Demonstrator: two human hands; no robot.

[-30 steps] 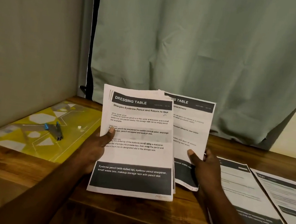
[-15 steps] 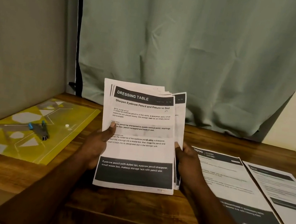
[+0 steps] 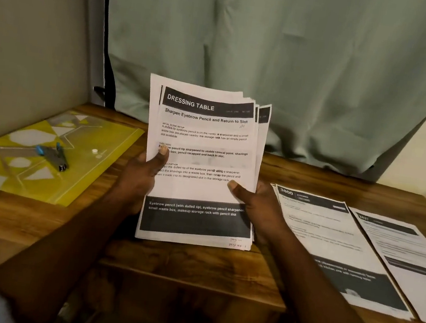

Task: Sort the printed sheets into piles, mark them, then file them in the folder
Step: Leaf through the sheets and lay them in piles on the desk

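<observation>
A: where's the stack?

B: stack of printed sheets is in front of the person, held near upright between both hands, above the table. Can't tell if its bottom edge touches the wood. Top sheet reads "DRESSING TABLE / Sharpen Eyebrow Pencil and Return to Slot". Edges of a few sheets behind fan out at the top right. There's a handwritten note in the bottom right corner, too small to read.

A: grip?

B: left hand is on the left edge, thumb pressed flat on the front over the text. right hand is at the lower right edge, thumb on the front. On both hands the other fingers are behind the paper, so I can't tell how they lie. Each hand pinches the stack.

A: anything laid out?

B: two lots lie flat on the table, right of the hands. The nearer pile is headed "3800 KITCHEN", with another sheet's edge showing under it at top left. The far-right pile is just beside it, print blurred, running out of view. Can't tell the sheet count.

A: folder?

B: yellow folder lies flat at the table's left, by the wall, apart from the stack. A small grey tool with blue parts lies on it. Can't tell what it is.

A: behind?

B: green curtain, hanging down to the tabletop.
</observation>
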